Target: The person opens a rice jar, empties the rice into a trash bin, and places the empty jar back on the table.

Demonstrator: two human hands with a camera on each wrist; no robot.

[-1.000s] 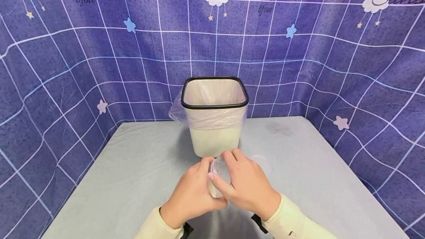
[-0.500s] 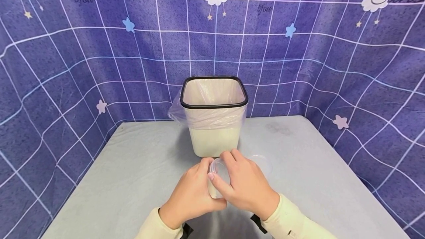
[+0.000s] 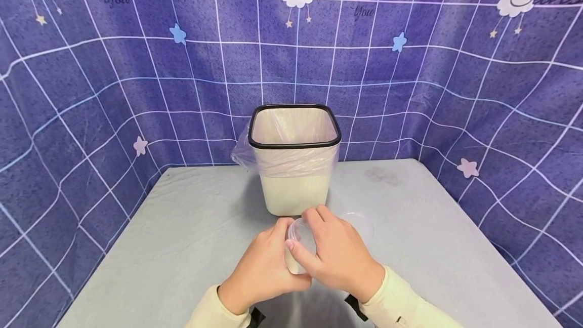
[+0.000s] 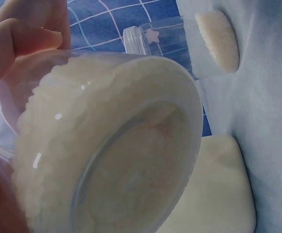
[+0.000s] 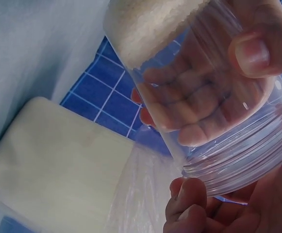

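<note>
A clear plastic jar (image 3: 300, 247) with white grains in its bottom is held tilted just above the grey table (image 3: 182, 237). My left hand (image 3: 266, 262) grips its lower body from the left. My right hand (image 3: 334, 252) curls round its open threaded mouth from the right. In the left wrist view the grain-filled base of the jar (image 4: 107, 160) fills the frame. The right wrist view shows the jar (image 5: 204, 97) with my thumb on its wall. A clear lid (image 3: 362, 222) lies on the table just right of my hands.
A cream square bin (image 3: 294, 158) with a black rim and a clear bag liner stands right behind the jar, in mid table. The bin (image 5: 53, 160) also shows in the right wrist view. Purple patterned cloth (image 3: 91, 90) walls the table on three sides.
</note>
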